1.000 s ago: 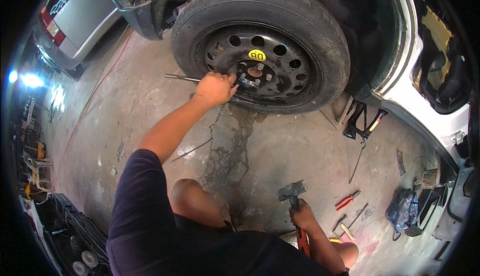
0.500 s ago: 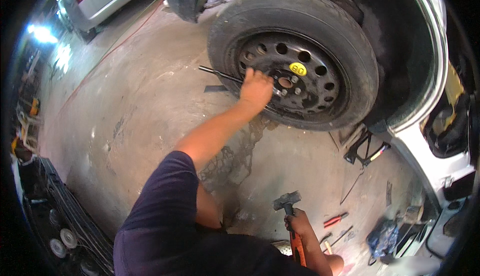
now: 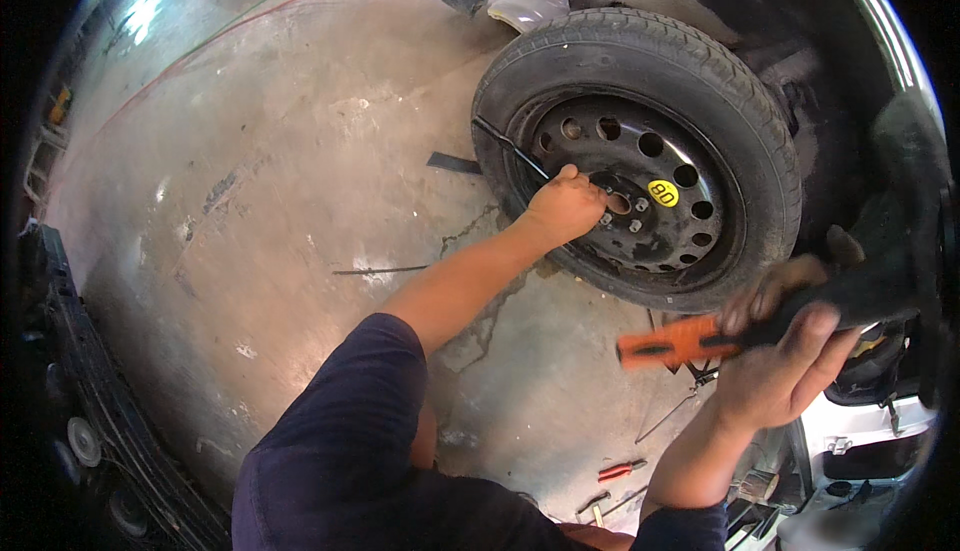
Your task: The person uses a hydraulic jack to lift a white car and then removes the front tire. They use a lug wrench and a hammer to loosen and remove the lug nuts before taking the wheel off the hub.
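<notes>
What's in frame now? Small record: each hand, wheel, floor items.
Left hand: closed around a metal bar, near the wheel's centre
Right hand: raised, gripping a hammer with an orange-and-black handle; far end blurred
Wheel: black, yellow sticker near its centre
Floor items: red-handled pliers, thin rod, flat dark strip

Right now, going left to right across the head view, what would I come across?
Pale round disc → thin dark rod on the floor → flat black strip → person's left hand → yellow oval sticker → person's right hand.
</notes>
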The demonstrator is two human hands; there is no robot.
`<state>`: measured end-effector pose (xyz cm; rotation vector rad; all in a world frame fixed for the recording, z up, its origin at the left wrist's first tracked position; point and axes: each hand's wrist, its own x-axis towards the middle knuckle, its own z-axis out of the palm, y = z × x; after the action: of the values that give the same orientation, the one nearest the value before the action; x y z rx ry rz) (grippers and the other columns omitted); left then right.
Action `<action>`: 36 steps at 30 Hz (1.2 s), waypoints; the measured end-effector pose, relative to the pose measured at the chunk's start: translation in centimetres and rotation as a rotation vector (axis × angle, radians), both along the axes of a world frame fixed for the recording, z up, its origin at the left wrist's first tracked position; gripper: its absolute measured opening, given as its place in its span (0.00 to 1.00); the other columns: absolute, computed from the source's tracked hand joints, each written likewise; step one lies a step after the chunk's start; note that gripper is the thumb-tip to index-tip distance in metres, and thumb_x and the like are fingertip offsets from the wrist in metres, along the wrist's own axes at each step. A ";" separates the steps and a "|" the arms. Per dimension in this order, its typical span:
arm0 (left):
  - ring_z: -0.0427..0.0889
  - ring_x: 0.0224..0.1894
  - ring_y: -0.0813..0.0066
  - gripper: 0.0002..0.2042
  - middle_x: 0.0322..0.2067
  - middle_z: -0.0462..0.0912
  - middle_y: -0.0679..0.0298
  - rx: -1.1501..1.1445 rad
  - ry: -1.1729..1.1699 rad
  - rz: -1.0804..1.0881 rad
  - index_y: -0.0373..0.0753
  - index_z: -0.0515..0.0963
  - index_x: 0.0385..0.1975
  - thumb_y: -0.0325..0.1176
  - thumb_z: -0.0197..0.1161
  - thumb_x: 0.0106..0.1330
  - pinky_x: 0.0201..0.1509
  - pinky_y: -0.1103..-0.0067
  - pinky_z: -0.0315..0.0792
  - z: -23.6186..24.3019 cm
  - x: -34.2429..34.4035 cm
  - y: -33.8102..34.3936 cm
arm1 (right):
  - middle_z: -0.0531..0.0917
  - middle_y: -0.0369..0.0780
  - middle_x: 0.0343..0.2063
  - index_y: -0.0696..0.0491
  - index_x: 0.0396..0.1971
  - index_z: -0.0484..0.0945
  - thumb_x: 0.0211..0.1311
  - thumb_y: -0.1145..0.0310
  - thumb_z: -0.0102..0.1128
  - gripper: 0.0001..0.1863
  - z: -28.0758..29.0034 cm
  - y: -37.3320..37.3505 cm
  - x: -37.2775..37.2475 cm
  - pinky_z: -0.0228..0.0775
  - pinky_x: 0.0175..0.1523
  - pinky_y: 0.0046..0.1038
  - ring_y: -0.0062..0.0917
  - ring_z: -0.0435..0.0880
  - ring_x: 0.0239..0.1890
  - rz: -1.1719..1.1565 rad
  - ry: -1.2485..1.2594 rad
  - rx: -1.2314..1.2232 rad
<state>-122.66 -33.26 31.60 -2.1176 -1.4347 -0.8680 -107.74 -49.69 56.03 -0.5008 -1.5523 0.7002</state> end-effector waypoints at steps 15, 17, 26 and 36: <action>0.79 0.51 0.54 0.19 0.43 0.82 0.52 -0.643 -1.520 -0.818 0.35 0.75 0.47 0.46 0.55 0.70 0.57 0.63 0.76 -8.0 -4.8 1.2 | 0.77 0.45 0.23 0.58 0.42 0.71 0.74 0.65 0.54 0.10 -11.5 7.4 -14.1 0.70 0.29 0.34 0.35 0.76 0.22 0.002 -0.644 -0.536; 0.78 0.54 0.51 0.20 0.47 0.81 0.49 -0.474 -1.295 -0.589 0.36 0.76 0.50 0.48 0.55 0.70 0.61 0.63 0.74 -8.6 -6.6 3.0 | 0.76 0.41 0.23 0.58 0.44 0.71 0.75 0.66 0.53 0.10 -10.5 7.3 -15.5 0.68 0.27 0.30 0.29 0.75 0.21 0.022 -0.592 -0.372; 0.86 0.48 0.57 0.18 0.41 0.87 0.56 -0.405 -0.116 -0.014 0.42 0.81 0.48 0.45 0.61 0.64 0.56 0.61 0.76 -1.6 -1.1 2.3 | 0.85 0.56 0.36 0.60 0.40 0.81 0.64 0.47 0.59 0.26 -17.0 14.6 -15.0 0.67 0.50 0.53 0.54 0.84 0.41 -0.296 -1.360 -0.172; 0.87 0.39 0.52 0.19 0.33 0.87 0.47 -0.739 -0.057 0.036 0.36 0.85 0.41 0.44 0.69 0.57 0.46 0.61 0.80 3.6 0.1 4.5 | 0.72 0.33 0.18 0.58 0.43 0.70 0.75 0.67 0.53 0.09 -10.1 5.2 7.8 0.65 0.21 0.26 0.17 0.69 0.16 0.295 -0.673 -0.892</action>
<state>-122.56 -28.80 35.15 -2.5663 -2.0423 -0.4063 -99.89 -44.48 45.96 -1.2788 -1.8961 1.5854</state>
